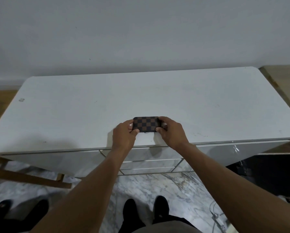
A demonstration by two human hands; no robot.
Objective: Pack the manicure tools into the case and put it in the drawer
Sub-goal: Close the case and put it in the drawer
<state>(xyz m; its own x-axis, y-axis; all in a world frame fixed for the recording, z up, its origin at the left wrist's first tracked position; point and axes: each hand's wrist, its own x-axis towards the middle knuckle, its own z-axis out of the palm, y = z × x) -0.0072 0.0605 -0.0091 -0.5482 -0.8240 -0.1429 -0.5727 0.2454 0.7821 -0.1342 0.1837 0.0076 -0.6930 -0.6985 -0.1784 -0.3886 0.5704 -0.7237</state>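
Above the dresser top [73,106], left hand [124,133] and right hand [172,132] both gripping the checkered case [146,123].

The case [146,124] is a small rounded rectangle, checked brown and black, and closed. Its long side runs parallel to the front edge of the desk [73,115], near that edge's middle. The left hand [124,134] and right hand [172,132] pinch its short ends. Under the edge, the top drawer [149,154] is shut
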